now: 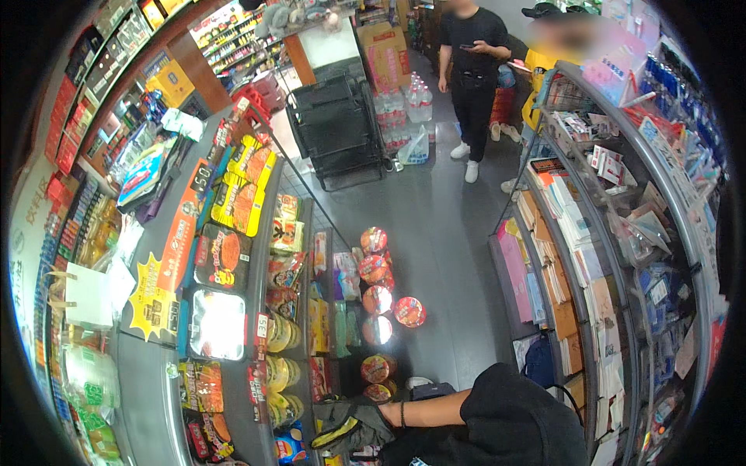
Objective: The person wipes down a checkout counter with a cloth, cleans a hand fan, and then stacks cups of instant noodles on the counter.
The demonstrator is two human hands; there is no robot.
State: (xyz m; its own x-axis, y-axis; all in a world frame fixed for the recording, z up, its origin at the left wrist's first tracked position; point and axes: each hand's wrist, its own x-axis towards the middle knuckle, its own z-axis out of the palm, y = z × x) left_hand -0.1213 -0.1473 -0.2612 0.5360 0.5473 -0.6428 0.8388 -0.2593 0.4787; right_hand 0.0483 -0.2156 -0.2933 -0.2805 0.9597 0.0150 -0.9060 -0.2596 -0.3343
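My right hand, in a grey glove with a yellow-green stripe, reaches across to the lower left shelf, beside a blue snack packet. A dark bracelet circles the wrist below a black sleeve. What its fingers touch cannot be made out. My left hand is out of view. Round yellow-lidded tubs stand on the shelf just above the glove. Red-lidded instant noodle tubs form a row on the floor along the shelf foot, with one tub standing apart to the right.
Packaged noodles fill the left shelf. Envelopes and paper goods line the right rack. Up the aisle, a person in black holds a phone, beside another in yellow. Stacked black crates and bottled water packs stand there.
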